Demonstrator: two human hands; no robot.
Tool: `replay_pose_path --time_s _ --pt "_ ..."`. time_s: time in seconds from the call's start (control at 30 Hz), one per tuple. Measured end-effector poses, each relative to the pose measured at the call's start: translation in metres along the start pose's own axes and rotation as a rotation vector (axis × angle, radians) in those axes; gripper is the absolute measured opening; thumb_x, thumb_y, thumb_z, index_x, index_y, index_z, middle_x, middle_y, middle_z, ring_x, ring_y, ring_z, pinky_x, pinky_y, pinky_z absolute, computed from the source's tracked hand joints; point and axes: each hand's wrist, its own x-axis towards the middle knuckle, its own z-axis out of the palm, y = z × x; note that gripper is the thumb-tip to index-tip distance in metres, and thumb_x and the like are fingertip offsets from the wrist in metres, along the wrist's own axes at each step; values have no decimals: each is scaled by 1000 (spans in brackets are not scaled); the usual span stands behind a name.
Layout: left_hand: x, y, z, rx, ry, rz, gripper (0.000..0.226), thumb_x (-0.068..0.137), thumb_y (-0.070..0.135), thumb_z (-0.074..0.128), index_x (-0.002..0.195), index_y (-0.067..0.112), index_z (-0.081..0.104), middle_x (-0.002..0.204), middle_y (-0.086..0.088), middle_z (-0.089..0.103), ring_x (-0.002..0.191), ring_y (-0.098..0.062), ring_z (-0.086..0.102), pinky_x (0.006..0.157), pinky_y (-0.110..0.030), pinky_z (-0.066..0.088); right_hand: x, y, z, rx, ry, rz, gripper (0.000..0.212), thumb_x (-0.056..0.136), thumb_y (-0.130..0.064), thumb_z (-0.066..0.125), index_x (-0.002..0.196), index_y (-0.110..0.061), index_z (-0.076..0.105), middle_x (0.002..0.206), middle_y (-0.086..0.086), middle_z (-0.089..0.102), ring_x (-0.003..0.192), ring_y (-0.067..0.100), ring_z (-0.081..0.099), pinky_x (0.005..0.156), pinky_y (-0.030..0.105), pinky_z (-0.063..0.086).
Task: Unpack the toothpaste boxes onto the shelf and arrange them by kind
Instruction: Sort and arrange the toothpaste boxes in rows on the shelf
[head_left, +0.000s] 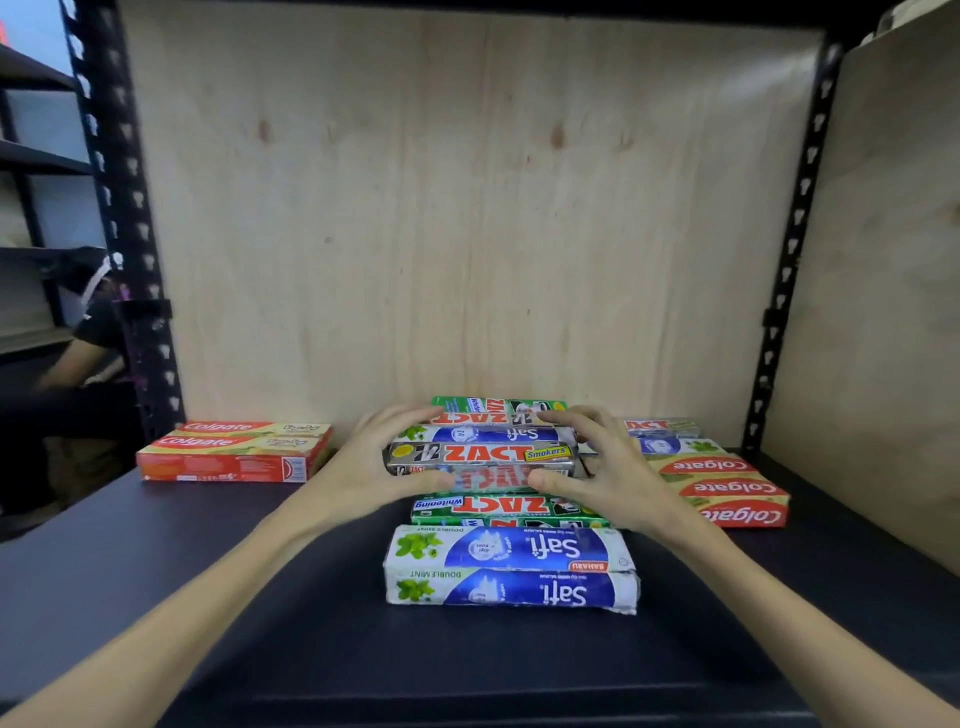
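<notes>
**Inspector:** Head view, read left to right. At lower left of the shelf, two red Colgate boxes lie side by side, apart from the rest. In the centre, the left hand and right hand clasp the two ends of a small stack: the silver ZACT Smokers box shows at the front, a Safi box sits just behind it, and a green ZACT box lies behind that. Fingers are curled over the top, thumbs at the near face.

**Assistant:** And nearer the camera?

**Inspector:** A green ZACT Whitening box, then a pair of Safi boxes at lower centre. At right, a mixed row: ZACT, Safi, then three Colgate.

**Assistant:** Stage of work?

**Inspector:** In my judgement, unpacking is largely done; sorting is under way, with only the left Colgate group of one kind. The centre stack mixes brands. The next move calls for separating it, each box going to its own kind, with a firm two-handed hold so nothing slides off.
</notes>
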Motion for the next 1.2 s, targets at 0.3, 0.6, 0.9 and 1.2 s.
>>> replay_pose_path --time_s 0.3,0.6,0.9,1.2 --pt "9 29 2 138 47 41 85 64 84 64 140 47 50 139 27 47 132 3 33 110 -35 31 -11 2 -21 -71 10 -3 77 70 -85 60 138 -52 48 139 -20 39 134 7 34 113 44 35" --pt "39 102 65 311 76 271 67 70 86 52 115 40 71 123 23 62 124 -6 46 107 -33 31 -73 62 -100 -397 67 153 92 64 -95 49 142 -46 47 143 -12 46 130 13 32 96 31 17" --pt "58 156 131 558 -266 130 70 79 86 45 135 45 58 154 1 43 145 -22 28 118 -47 18 -122 107 -133 -555 44 305 78 75 -83 54 143 -45 48 144 -1 52 132 26 32 101 40 26" --pt "63 161 141 628 -337 122 87 73 93 41 140 39 55 126 11 61 131 -13 43 116 -48 8 -129 105 -128 -283 110 399 62 74 -67 75 128 -43 54 145 5 43 136 31 32 106 42 33"
